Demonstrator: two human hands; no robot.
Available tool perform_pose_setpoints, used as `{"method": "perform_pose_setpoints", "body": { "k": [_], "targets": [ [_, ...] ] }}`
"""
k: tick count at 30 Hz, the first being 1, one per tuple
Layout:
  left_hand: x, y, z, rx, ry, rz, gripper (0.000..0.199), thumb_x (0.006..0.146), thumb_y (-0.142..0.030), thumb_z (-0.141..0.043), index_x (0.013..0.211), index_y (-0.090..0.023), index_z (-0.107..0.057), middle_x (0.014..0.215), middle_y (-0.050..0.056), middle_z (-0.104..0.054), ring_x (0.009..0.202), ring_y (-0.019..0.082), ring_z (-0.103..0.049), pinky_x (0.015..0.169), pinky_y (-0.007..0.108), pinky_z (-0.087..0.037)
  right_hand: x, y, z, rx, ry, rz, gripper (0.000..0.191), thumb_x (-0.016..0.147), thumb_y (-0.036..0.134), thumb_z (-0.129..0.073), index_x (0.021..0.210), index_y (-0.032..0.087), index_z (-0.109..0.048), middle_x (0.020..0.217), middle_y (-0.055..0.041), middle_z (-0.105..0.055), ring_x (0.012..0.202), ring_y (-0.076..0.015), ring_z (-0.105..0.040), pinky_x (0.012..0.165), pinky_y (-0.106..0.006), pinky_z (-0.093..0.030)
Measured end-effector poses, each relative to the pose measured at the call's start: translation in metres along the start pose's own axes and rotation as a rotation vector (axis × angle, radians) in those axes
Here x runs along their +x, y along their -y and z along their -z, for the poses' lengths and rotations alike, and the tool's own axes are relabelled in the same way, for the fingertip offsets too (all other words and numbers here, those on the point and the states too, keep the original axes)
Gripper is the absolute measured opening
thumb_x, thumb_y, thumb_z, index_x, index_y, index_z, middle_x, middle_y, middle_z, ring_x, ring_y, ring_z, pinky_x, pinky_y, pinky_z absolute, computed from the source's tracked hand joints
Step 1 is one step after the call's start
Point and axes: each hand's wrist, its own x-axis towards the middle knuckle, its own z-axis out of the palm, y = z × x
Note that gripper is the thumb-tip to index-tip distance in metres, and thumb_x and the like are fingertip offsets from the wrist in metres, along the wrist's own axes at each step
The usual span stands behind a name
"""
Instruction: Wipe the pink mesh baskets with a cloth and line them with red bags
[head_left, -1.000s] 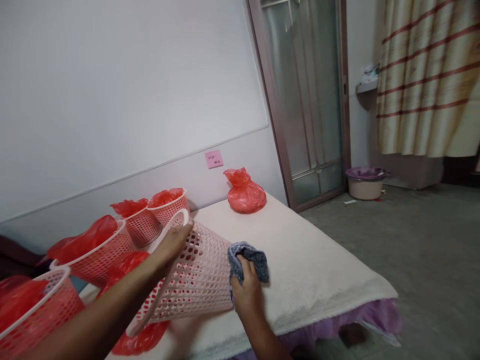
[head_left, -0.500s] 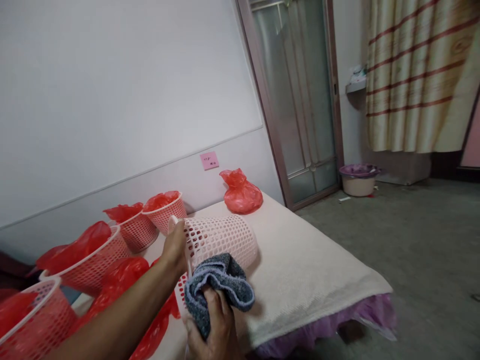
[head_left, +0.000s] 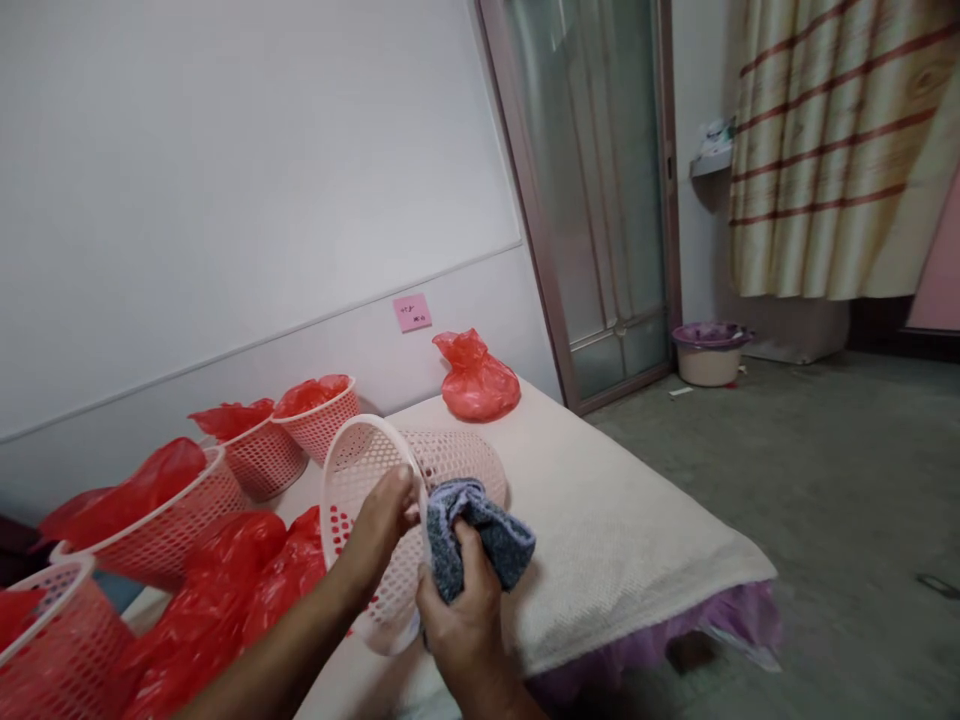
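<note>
A pale pink mesh basket (head_left: 457,455) lies on its side on the cream-covered table (head_left: 600,510), its round opening turned toward me and to the left. My left hand (head_left: 386,510) grips the basket's rim, with the fingers curled over its edge. In my right hand (head_left: 469,610) is a bunched blue-grey cloth (head_left: 487,535), pressed against the outside of the basket near the rim. The lower part of the basket is partly hidden by my left forearm.
Several pink baskets with red bags (head_left: 172,525) stand along the left. Loose red plastic (head_left: 225,580) lies near my left forearm. A tied red bag (head_left: 480,385) sits by the wall; a tub (head_left: 709,360) stands on the floor.
The basket has turned so its opening now shows toward me. My left hand has moved right and down along the rim; my right hand with the cloth has shifted slightly right.
</note>
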Motion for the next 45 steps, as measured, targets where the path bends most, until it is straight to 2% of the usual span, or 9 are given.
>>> {"method": "perform_pose_setpoints", "body": {
  "k": [3, 6, 10, 16, 22, 27, 32, 40, 45],
  "targets": [
    [-0.027, 0.038, 0.034, 0.199, 0.157, -0.020, 0.053, 0.061, -0.040, -0.082, 0.106, -0.016, -0.068, 0.117, 0.015, -0.068, 0.115, 0.032, -0.059, 0.097, 0.041, -0.048, 0.012, -0.007, 0.009, 0.076, 0.000, -0.151, 0.047, 0.073, 0.020, -0.060, 0.120, 0.017, -0.057, 0.108, -0.0105, -0.069, 0.100, -0.0250, -0.067, 0.090, -0.037, -0.054],
    [-0.047, 0.072, 0.067, 0.858, 0.408, -0.196, 0.075, 0.066, -0.033, -0.078, 0.136, -0.027, -0.050, 0.138, 0.011, -0.056, 0.125, 0.032, -0.052, 0.107, 0.047, -0.038, 0.020, -0.010, 0.019, 0.162, 0.026, -0.302, 0.047, 0.072, 0.023, -0.062, 0.119, 0.016, -0.059, 0.106, -0.0097, -0.070, 0.097, -0.0244, -0.067, 0.090, -0.037, -0.054],
    [-0.050, 0.080, 0.077, 1.095, 0.468, -0.344, 0.039, 0.084, -0.024, -0.054, 0.122, -0.028, -0.064, 0.118, 0.011, -0.069, 0.110, 0.028, -0.063, 0.097, 0.040, -0.047, 0.023, -0.010, 0.026, 0.242, 0.054, -0.313, 0.045, 0.077, 0.026, -0.063, 0.121, 0.016, -0.058, 0.106, -0.0093, -0.069, 0.097, -0.0234, -0.066, 0.090, -0.037, -0.053],
    [-0.052, 0.036, 0.062, 0.855, 0.216, -0.312, 0.024, 0.087, -0.032, -0.055, 0.101, -0.028, -0.074, 0.100, 0.009, -0.075, 0.095, 0.026, -0.068, 0.088, 0.035, -0.052, 0.032, -0.037, 0.027, 0.076, 0.088, -0.059, 0.038, 0.084, 0.022, -0.054, 0.121, 0.019, -0.058, 0.112, -0.0112, -0.066, 0.107, -0.0253, -0.061, 0.095, -0.045, -0.048],
    [-0.059, 0.002, 0.051, 0.338, -0.219, -0.098, 0.041, 0.068, -0.048, -0.076, 0.094, -0.016, -0.072, 0.095, 0.010, -0.075, 0.084, 0.026, -0.071, 0.074, 0.034, -0.058, 0.045, -0.071, 0.024, -0.106, -0.053, -0.209, 0.042, 0.081, 0.023, -0.051, 0.122, 0.018, -0.057, 0.114, -0.0137, -0.064, 0.109, -0.0281, -0.060, 0.096, -0.051, -0.046],
    [-0.056, -0.010, 0.035, 0.192, -0.309, -0.049, 0.042, 0.070, -0.045, -0.075, 0.097, -0.015, -0.067, 0.087, 0.007, -0.074, 0.079, 0.022, -0.070, 0.069, 0.030, -0.055, 0.003, -0.022, 0.019, -0.100, 0.227, 0.139, 0.056, 0.075, 0.015, -0.049, 0.130, 0.019, -0.051, 0.115, -0.0141, -0.063, 0.107, -0.0271, -0.062, 0.089, -0.041, -0.053],
    [-0.056, -0.016, 0.024, 0.213, -0.328, 0.016, 0.036, 0.072, -0.043, -0.072, 0.095, -0.015, -0.067, 0.074, 0.002, -0.073, 0.069, 0.021, -0.069, 0.059, 0.026, -0.051, -0.023, 0.013, 0.020, -0.114, 0.478, 0.555, 0.076, 0.067, 0.014, -0.053, 0.142, 0.023, -0.040, 0.129, -0.0107, -0.061, 0.120, -0.0300, -0.055, 0.104, -0.047, -0.043],
    [-0.051, -0.033, 0.031, -0.026, -0.469, 0.031, 0.012, 0.074, -0.019, -0.064, 0.085, -0.014, -0.066, 0.075, 0.005, -0.073, 0.065, 0.019, -0.069, 0.061, 0.027, -0.056, 0.019, -0.049, 0.012, -0.211, -0.030, -0.033, 0.046, 0.078, 0.012, -0.047, 0.123, 0.015, -0.056, 0.108, -0.0145, -0.065, 0.103, -0.0282, -0.063, 0.087, -0.044, -0.053],
    [-0.043, -0.047, 0.025, -0.219, -0.519, 0.127, 0.009, 0.081, -0.014, -0.054, 0.079, -0.014, -0.063, 0.065, 0.005, -0.068, 0.056, 0.017, -0.067, 0.059, 0.030, -0.058, -0.007, -0.015, 0.014, -0.097, 0.158, 0.103, 0.054, 0.071, 0.011, -0.049, 0.125, 0.019, -0.054, 0.108, -0.0104, -0.064, 0.101, -0.0245, -0.063, 0.086, -0.037, -0.054]
  ]
}}
